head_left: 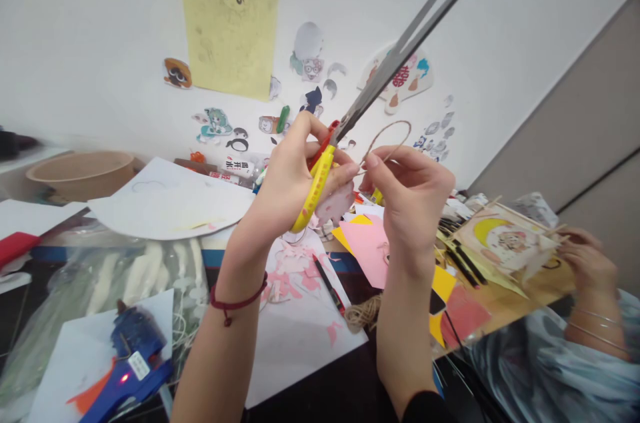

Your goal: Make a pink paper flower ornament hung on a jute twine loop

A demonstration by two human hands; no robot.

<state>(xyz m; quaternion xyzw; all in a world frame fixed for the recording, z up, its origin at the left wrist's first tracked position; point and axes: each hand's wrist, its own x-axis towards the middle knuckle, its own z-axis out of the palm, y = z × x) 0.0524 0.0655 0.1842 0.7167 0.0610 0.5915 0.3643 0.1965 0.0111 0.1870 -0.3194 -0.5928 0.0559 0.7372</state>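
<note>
From the head view, here we are: the left hand (287, 176) has the scissors (364, 100) hooked in its grip, blades slightly parted and pointing between one and two o'clock. Its fingertips close in beside the right hand (417, 186), whose thumb and forefinger pinch narrowly on a loop of twine (410, 130). Right at the centre of the clock, that's where the twine is! It looks to me like fiddly fingertip work, bringing the strand's ends together. Any move from here calls for a light, steady pinch, with those long blades held clear of the wrists.

Now the textures: the twine is thin, brown and springy, bowing into an oval; the blades are smooth grey metal, the handles glossy yellow and red. A pale pink scalloped piece (334, 204) sits just below the left fingers; whether they grip it, I can't tell. At five o'clock, a fuzzy bundle of cord (363, 314) lies by a flat white sheet (295, 370) strewn with pink scraps. Towards eight, a blue glue gun (135, 370) shows a red light. Over at four, another person's hand (593, 266) touches a stick-framed picture (507, 240) with a yellow crescent.
</note>
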